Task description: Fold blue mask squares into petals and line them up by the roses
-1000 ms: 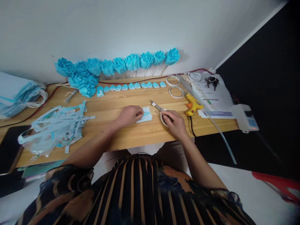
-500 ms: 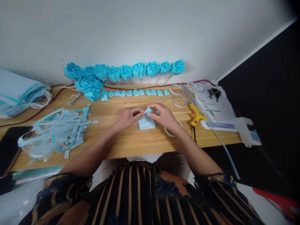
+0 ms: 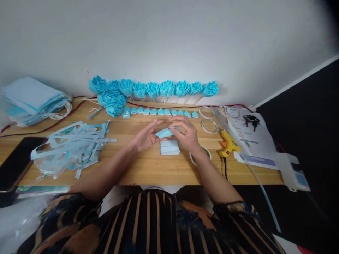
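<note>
Between my hands is a light blue fabric piece, held just above a small stack of pale blue pieces on the wooden table. My right hand pinches its right end between thumb and fingers. At the left end, my left hand has its fingers apart, with the thumb close to the lower edge; whether it touches cannot be made out. Beyond them runs a row of small folded blue petals. A ring-shaped tape roll lies partly under my right forearm.
Blue fabric roses lean along the wall. To the left are fabric scraps, a phone and a bagged stack of masks. At right lie a yellow glue gun, two rings, keys and papers.
The blue piece has gone from a small pointed fold to a longer, flatter strip. My left fingers have come out of their pinch and spread. The whole view has shifted slightly.
</note>
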A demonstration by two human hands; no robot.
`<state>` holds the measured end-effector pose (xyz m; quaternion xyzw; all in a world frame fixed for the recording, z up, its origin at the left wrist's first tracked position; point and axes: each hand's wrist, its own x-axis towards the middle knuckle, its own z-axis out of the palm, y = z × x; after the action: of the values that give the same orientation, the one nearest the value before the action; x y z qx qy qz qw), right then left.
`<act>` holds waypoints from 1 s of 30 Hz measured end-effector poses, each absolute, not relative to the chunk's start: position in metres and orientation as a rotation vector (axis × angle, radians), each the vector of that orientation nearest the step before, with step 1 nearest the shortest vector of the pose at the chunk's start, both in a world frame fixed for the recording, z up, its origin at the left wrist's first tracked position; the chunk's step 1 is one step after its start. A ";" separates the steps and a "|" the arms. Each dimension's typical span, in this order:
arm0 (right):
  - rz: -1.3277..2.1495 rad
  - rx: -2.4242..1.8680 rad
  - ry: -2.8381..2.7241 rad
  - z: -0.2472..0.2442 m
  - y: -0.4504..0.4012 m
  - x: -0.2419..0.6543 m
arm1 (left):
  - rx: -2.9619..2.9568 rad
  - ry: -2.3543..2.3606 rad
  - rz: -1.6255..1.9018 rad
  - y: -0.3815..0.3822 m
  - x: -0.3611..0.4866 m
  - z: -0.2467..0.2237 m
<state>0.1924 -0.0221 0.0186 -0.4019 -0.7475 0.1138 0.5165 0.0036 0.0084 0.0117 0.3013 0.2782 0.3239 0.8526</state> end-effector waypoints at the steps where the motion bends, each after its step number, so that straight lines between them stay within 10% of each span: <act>1: 0.259 -0.957 -1.791 0.016 -0.023 0.193 | 0.595 0.582 0.735 0.008 0.003 0.012; 30: 0.299 -1.062 -1.949 0.003 -0.022 0.191 | 0.520 0.670 0.905 0.012 0.006 -0.002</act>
<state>0.1909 -0.0217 0.0032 -0.4267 -0.7833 0.1203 0.4358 0.0062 0.0121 -0.0021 0.2436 0.3140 0.4242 0.8137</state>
